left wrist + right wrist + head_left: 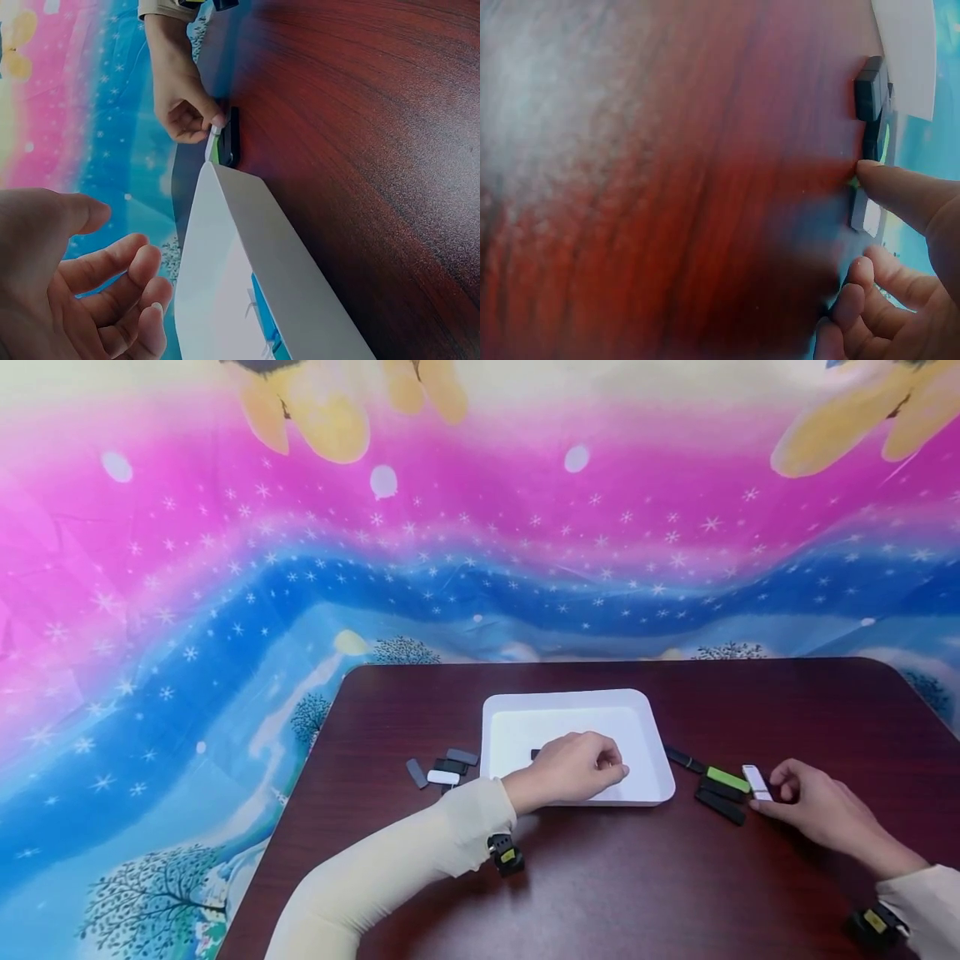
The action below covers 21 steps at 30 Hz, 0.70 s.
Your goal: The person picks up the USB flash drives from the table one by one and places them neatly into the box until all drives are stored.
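Note:
My left hand (pixel 577 764) is held over the white tray (pixel 660 789), fingers loosely bent; the left wrist view shows nothing between its thumb and fingers. Part of a black piece (pixel 535 754) shows in the tray behind that hand, which hides much of the inside. Over on the right, my right hand (pixel 821 806) is at a white USB flash drive (pixel 756 782), with thumb and fingers spread on either side of it. Beside that drive lie a green flash drive (pixel 727 779) and several black ones, one of them a black drive (pixel 720 807) nearest me.
Left of the tray lies a loose group of grey, black and white sticks, among them a white stick (pixel 443 777) and a grey stick (pixel 416 773). Everything stands on a dark red-brown table (pixel 637 877). A printed cloth (pixel 480 527) hangs behind its far edge.

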Each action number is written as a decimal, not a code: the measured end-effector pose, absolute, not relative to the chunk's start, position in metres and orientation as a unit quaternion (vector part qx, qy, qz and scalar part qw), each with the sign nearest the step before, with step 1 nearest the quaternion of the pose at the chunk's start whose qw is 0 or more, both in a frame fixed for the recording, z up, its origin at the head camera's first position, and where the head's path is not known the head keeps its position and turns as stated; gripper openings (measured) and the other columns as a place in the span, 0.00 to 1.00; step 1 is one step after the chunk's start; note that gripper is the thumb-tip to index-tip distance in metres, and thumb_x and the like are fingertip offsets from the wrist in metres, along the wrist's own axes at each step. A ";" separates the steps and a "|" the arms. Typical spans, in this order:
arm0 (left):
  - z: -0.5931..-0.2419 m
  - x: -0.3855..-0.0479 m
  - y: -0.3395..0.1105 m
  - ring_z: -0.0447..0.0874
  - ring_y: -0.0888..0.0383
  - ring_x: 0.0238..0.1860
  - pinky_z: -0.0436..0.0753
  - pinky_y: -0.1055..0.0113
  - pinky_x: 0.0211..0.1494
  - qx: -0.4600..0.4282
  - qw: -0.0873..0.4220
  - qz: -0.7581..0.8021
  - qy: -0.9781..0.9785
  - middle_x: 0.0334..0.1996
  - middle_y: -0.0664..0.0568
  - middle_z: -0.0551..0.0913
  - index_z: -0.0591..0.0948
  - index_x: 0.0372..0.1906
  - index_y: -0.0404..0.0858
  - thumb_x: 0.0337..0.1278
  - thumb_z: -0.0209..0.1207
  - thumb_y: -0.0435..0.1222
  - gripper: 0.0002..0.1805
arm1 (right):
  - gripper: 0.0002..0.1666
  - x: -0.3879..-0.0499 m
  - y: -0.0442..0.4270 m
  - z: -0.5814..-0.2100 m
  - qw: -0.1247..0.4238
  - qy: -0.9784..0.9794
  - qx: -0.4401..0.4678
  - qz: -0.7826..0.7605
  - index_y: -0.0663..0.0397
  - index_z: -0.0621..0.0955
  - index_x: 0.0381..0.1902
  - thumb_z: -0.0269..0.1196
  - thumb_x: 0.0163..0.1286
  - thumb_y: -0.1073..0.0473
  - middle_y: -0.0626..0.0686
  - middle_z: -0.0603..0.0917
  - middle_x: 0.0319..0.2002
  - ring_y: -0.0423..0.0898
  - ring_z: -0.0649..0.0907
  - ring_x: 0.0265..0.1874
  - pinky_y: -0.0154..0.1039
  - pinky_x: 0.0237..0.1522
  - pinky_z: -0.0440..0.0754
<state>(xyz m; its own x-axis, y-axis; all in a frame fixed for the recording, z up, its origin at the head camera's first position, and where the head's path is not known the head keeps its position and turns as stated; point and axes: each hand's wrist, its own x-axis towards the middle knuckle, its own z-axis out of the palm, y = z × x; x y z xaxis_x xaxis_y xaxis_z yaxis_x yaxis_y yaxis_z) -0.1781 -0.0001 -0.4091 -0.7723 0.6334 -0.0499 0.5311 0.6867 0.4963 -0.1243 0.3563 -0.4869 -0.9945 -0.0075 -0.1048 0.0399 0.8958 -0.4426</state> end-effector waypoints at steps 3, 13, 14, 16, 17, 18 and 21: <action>-0.410 -0.177 0.001 0.74 0.71 0.27 0.71 0.78 0.31 0.321 0.109 0.230 0.912 0.26 0.69 0.80 0.87 0.38 0.51 0.69 0.59 0.47 0.09 | 0.24 -0.125 0.360 -0.487 0.056 0.971 0.001 -0.233 0.61 0.76 0.41 0.70 0.65 0.47 0.49 0.74 0.29 0.38 0.67 0.21 0.35 0.25 0.60; -0.412 -0.172 0.011 0.73 0.72 0.28 0.70 0.81 0.34 0.363 0.119 0.224 0.896 0.26 0.69 0.80 0.87 0.40 0.51 0.70 0.58 0.48 0.09 | 0.17 -0.127 0.378 -0.490 0.042 0.967 -0.015 -0.250 0.65 0.80 0.43 0.69 0.67 0.56 0.50 0.74 0.28 0.37 0.66 0.20 0.35 0.26 0.61; -0.412 -0.171 0.012 0.73 0.73 0.29 0.70 0.81 0.34 0.367 0.121 0.222 0.895 0.26 0.69 0.79 0.87 0.41 0.52 0.70 0.58 0.48 0.09 | 0.16 -0.127 0.378 -0.490 0.037 0.967 -0.019 -0.250 0.65 0.81 0.44 0.69 0.67 0.57 0.50 0.74 0.28 0.37 0.65 0.20 0.34 0.26 0.61; -0.411 -0.169 0.016 0.73 0.73 0.29 0.69 0.82 0.34 0.374 0.125 0.220 0.892 0.26 0.69 0.79 0.87 0.41 0.52 0.70 0.58 0.48 0.09 | 0.15 -0.126 0.379 -0.491 0.024 0.968 -0.026 -0.250 0.66 0.81 0.44 0.69 0.66 0.60 0.50 0.74 0.29 0.36 0.65 0.20 0.34 0.26 0.61; -0.411 -0.168 0.018 0.73 0.73 0.29 0.69 0.82 0.34 0.376 0.127 0.220 0.891 0.26 0.69 0.79 0.87 0.41 0.52 0.70 0.58 0.48 0.09 | 0.14 -0.126 0.379 -0.492 0.019 0.968 -0.028 -0.250 0.66 0.81 0.44 0.70 0.66 0.61 0.50 0.74 0.29 0.36 0.65 0.20 0.34 0.26 0.61; -0.411 -0.168 0.020 0.73 0.74 0.29 0.69 0.82 0.35 0.379 0.127 0.219 0.890 0.26 0.69 0.80 0.87 0.41 0.53 0.70 0.59 0.48 0.09 | 0.13 -0.126 0.379 -0.492 0.016 0.968 -0.029 -0.251 0.66 0.82 0.44 0.70 0.65 0.62 0.50 0.74 0.29 0.35 0.65 0.20 0.34 0.26 0.61; -0.411 -0.166 0.024 0.73 0.75 0.30 0.68 0.84 0.35 0.389 0.124 0.216 0.887 0.27 0.70 0.80 0.87 0.41 0.53 0.70 0.59 0.48 0.08 | 0.13 -0.127 0.381 -0.495 0.012 0.967 -0.034 -0.254 0.66 0.83 0.44 0.69 0.65 0.64 0.50 0.75 0.30 0.35 0.65 0.20 0.33 0.26 0.62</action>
<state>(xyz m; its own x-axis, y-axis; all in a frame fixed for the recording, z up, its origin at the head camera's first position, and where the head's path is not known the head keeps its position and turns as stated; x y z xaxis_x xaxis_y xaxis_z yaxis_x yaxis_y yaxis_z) -0.1659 0.0236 -0.4110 -0.6664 0.7437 -0.0521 0.6361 0.6037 0.4806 -0.1272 0.3810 -0.4951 -0.9974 -0.0711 -0.0067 -0.0587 0.8688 -0.4917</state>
